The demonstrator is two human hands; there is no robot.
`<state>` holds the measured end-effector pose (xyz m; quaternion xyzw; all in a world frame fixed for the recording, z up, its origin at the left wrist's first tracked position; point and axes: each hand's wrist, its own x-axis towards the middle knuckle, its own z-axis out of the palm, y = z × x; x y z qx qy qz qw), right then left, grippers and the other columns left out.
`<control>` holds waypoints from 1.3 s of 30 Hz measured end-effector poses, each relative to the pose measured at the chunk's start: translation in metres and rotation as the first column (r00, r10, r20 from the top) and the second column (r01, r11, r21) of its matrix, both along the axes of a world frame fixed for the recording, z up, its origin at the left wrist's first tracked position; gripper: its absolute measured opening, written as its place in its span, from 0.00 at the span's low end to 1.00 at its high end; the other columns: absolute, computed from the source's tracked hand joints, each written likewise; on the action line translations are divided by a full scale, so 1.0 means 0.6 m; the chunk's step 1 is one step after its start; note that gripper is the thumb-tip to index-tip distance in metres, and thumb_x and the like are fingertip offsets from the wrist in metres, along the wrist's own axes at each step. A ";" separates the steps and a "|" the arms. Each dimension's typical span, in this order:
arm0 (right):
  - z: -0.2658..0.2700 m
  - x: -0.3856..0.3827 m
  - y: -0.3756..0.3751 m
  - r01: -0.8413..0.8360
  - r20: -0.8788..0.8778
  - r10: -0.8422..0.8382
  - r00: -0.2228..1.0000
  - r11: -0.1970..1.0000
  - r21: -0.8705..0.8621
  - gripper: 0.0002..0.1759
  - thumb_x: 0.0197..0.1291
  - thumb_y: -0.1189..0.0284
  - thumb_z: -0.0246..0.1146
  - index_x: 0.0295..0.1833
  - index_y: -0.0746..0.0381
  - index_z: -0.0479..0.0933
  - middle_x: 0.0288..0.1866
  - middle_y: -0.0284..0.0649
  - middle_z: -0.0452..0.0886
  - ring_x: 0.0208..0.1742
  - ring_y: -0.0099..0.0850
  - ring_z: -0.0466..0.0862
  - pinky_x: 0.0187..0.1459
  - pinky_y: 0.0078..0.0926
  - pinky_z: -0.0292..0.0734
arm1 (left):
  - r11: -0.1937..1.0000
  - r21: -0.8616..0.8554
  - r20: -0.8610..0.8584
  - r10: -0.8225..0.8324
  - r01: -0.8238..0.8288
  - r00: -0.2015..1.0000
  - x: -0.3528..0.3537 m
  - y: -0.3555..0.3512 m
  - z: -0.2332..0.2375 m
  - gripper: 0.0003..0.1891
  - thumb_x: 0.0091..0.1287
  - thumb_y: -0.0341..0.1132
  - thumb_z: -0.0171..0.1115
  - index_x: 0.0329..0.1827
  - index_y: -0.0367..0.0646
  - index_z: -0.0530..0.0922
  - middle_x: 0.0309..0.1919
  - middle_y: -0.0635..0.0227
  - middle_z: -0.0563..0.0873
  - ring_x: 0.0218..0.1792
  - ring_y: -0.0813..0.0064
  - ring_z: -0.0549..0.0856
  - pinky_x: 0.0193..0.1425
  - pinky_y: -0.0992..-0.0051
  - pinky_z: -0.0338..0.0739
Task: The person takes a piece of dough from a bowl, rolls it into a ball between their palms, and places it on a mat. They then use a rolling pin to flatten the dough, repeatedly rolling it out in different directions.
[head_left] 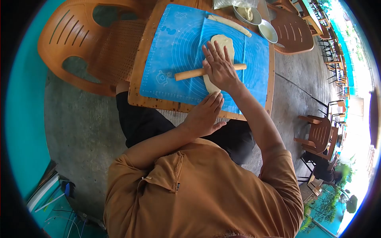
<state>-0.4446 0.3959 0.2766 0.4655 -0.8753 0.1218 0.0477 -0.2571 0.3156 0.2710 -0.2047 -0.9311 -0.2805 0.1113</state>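
Observation:
A long flat piece of dough (224, 41) lies on a blue pastry mat (166, 51) on the wooden table. Across it rests a wooden rolling pin (188, 74), slightly tilted. My right hand (220, 69) presses flat on the middle of the pin, fingers stretched out and pointing away from me. At the table's near edge, my left hand (206, 112) touches the near end of the dough with its fingertips, fingers extended and thumb apart. The dough under the right hand is hidden. A rolled strip of dough (230, 25) lies along the mat's far edge.
Beyond the mat stand a bowl with dough (257, 19), a second pale bowl (268, 31) and a clear plastic bag (234, 3). Plastic chairs flank the table on the left (59, 39) and right (295, 33). A person (323, 171) sits far right.

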 end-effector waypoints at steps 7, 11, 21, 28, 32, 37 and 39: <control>-0.032 -0.083 -0.063 0.080 -0.013 -0.081 0.997 0.994 -0.077 0.36 0.84 0.50 0.43 0.86 0.61 0.61 0.89 0.53 0.58 0.91 0.53 0.50 0.88 0.59 0.40 | 0.998 0.069 -0.008 0.012 -0.012 1.000 0.000 0.002 -0.003 0.38 0.70 0.49 0.72 0.70 0.23 0.73 0.71 0.44 0.75 0.77 0.49 0.71 0.82 0.57 0.67; -0.023 -0.092 -0.075 0.113 0.013 -0.112 0.994 0.984 -0.136 0.38 0.85 0.47 0.41 0.87 0.61 0.58 0.89 0.51 0.58 0.91 0.51 0.50 0.88 0.58 0.38 | 0.984 0.173 -0.041 0.045 -0.037 0.998 -0.010 -0.005 0.017 0.31 0.71 0.42 0.72 0.67 0.26 0.75 0.69 0.46 0.77 0.74 0.48 0.74 0.79 0.55 0.71; 0.024 -0.016 0.036 0.077 0.083 -0.068 0.994 0.990 -0.115 0.34 0.86 0.56 0.43 0.86 0.66 0.58 0.88 0.52 0.61 0.91 0.51 0.50 0.88 0.54 0.40 | 0.987 0.022 -0.081 0.160 -0.158 0.984 -0.052 -0.011 -0.028 0.37 0.77 0.50 0.62 0.75 0.23 0.70 0.78 0.38 0.70 0.84 0.45 0.62 0.88 0.48 0.54; -0.019 -0.060 0.002 0.089 -0.006 -0.089 0.996 0.996 -0.025 0.34 0.85 0.55 0.42 0.85 0.66 0.60 0.88 0.51 0.61 0.91 0.55 0.48 0.88 0.55 0.40 | 0.988 -0.026 0.002 0.152 -0.152 0.988 -0.048 -0.013 -0.021 0.41 0.78 0.55 0.59 0.77 0.21 0.66 0.79 0.37 0.68 0.85 0.46 0.60 0.90 0.51 0.51; -0.031 -0.121 -0.038 0.103 -0.061 -0.105 0.993 0.994 -0.035 0.35 0.85 0.53 0.42 0.85 0.65 0.62 0.87 0.52 0.61 0.90 0.55 0.50 0.88 0.55 0.43 | 0.983 -0.136 0.027 0.129 -0.124 0.991 -0.054 -0.017 -0.016 0.44 0.78 0.59 0.56 0.78 0.22 0.66 0.81 0.38 0.66 0.86 0.47 0.59 0.90 0.53 0.49; -0.030 -0.170 -0.088 0.173 -0.055 -0.175 0.983 0.984 -0.041 0.39 0.84 0.47 0.40 0.86 0.63 0.59 0.89 0.54 0.56 0.91 0.54 0.48 0.88 0.53 0.41 | 0.983 -0.135 0.026 0.126 -0.121 0.992 -0.052 -0.017 -0.020 0.44 0.79 0.60 0.55 0.79 0.22 0.66 0.82 0.38 0.65 0.86 0.48 0.59 0.91 0.54 0.49; -0.032 -0.182 -0.100 0.198 -0.077 -0.202 0.976 0.978 -0.063 0.41 0.84 0.44 0.37 0.88 0.62 0.54 0.91 0.55 0.50 0.92 0.53 0.44 0.89 0.52 0.38 | 0.983 -0.147 0.010 0.116 -0.113 0.993 -0.052 -0.018 -0.016 0.44 0.79 0.60 0.55 0.79 0.22 0.66 0.82 0.38 0.65 0.86 0.48 0.59 0.91 0.54 0.50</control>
